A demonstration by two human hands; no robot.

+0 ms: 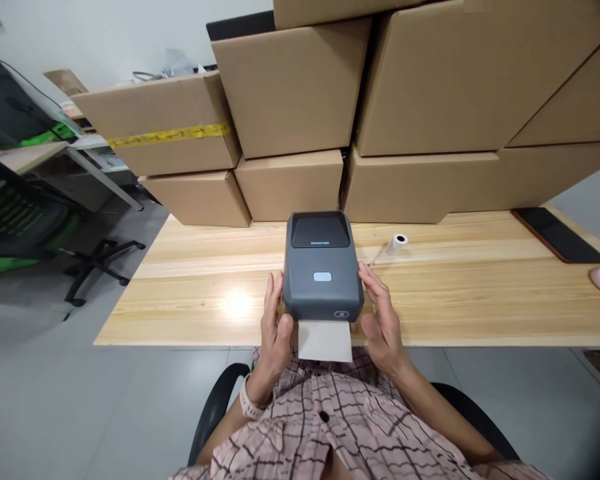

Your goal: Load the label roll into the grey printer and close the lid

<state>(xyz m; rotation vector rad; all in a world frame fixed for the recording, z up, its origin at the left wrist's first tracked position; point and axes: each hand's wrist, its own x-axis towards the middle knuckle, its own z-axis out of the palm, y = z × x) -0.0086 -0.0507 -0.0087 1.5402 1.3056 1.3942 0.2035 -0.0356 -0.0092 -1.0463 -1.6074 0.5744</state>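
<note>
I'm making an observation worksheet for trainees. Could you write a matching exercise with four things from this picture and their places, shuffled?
Things:
1. label printer
2. paper roll
3. smartphone
4. wristband

Places:
A. near the right end of the table
B. around the left wrist
C. between the left hand and right hand
D. just right of the label printer

Pairs: 1-C, 2-D, 3-A, 4-B

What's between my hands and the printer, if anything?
Nothing visible: your left hand and right hand are at the sides of the printer. The paper sticks out between the hands; the roll is off to the right.
</note>
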